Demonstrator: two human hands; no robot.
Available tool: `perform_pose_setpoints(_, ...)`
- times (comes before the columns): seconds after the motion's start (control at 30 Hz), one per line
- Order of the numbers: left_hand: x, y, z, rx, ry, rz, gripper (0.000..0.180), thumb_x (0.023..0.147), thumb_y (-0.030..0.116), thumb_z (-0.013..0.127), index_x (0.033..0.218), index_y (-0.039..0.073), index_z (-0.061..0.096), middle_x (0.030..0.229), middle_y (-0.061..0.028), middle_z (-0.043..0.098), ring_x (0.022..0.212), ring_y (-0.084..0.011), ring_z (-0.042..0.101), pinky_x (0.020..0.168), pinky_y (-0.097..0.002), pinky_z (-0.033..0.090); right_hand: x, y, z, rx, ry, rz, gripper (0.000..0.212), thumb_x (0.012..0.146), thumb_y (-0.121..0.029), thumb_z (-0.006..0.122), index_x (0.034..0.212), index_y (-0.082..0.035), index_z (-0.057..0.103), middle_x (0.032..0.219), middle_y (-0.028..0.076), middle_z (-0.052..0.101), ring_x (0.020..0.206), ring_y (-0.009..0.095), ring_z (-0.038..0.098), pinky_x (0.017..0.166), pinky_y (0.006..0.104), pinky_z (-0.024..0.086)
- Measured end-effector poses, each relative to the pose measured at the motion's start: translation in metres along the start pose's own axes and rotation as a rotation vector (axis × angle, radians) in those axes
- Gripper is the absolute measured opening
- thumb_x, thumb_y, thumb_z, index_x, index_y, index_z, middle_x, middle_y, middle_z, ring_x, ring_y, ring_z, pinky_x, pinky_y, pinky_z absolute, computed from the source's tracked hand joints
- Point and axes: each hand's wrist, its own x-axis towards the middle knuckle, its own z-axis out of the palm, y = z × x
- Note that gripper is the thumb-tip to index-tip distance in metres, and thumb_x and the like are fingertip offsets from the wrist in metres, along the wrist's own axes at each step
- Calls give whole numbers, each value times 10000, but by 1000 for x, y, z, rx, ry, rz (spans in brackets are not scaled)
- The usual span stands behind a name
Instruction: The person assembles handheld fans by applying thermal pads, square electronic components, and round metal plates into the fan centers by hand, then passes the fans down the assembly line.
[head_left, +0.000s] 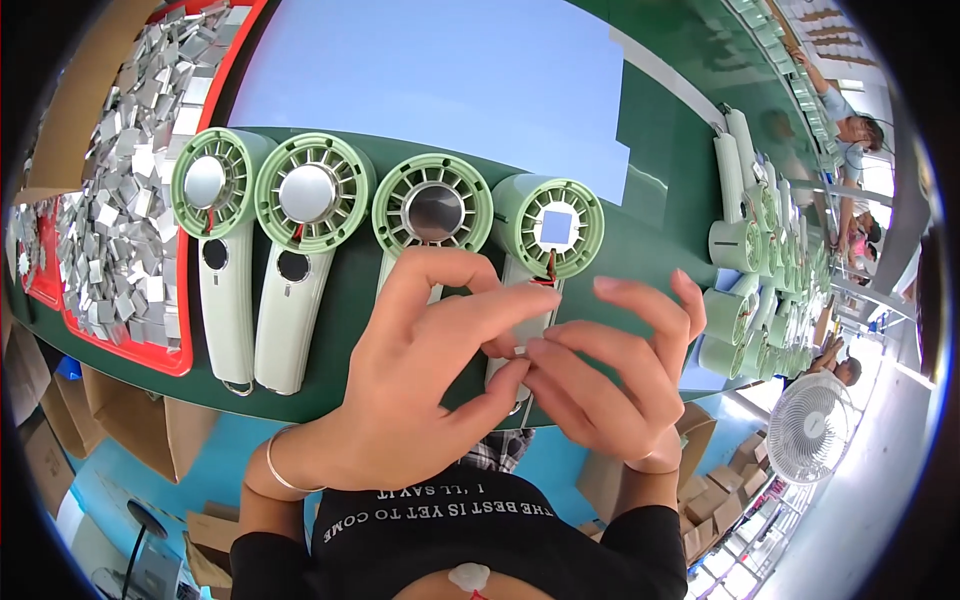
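Note:
Four pale green handheld fans lie in a row on the green table. Their round heads point away from me. The first fan (225, 290) and second fan (292, 300) have silver discs at the hub; the third fan (432, 200) has a darker shiny disc. On the rightmost fan (510, 225) the hub bears a white piece with a bluish square, and thin red and dark wires run below it. Over that fan's handle, my left hand (415, 345) and my right hand (610, 385) meet with fingertips pinched. Something tiny and pale may be between them; I cannot make it out.
A red tray (186, 345) heaped with small silver metal plates (125, 210) stands at left. A bluish-white sheet (430, 75) covers the table's far part. More green fans (745, 240) are bunched at right. Cardboard boxes (150, 425) sit below the table; other people work at far right.

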Motion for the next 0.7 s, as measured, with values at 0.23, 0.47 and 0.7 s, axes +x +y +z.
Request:
perform_pose_setpoints(0.23, -20, -8, 26, 628, 50, 534, 159, 798, 9, 662, 936, 15, 740, 983, -120, 629, 888, -286, 627, 716, -339, 528, 24, 50, 16, 178, 123, 153, 314, 611, -12, 813, 914, -35, 735, 944, 83, 653, 1136, 359, 577, 941, 454, 481)
perform_pose_setpoints(0.47, -29, -31, 39, 832, -165, 499, 128, 808, 68, 672, 899, -10, 717, 1038, -138, 677, 1045, -301, 663, 881, -392, 576, 30, 56, 31, 241, 74, 174, 323, 619, 20, 801, 933, -31, 743, 953, 76, 645, 1158, 352, 564, 963, 466, 467)
perform_pose_setpoints(0.7, -28, -32, 38, 796, -154, 486, 132, 815, 62, 659, 898, -21, 720, 1020, -140, 686, 1050, -304, 667, 874, -384, 591, 32, 54, 32, 250, 66, 187, 305, 619, 26, 787, 918, -17, 747, 948, 80, 633, 1151, 351, 558, 964, 467, 463)
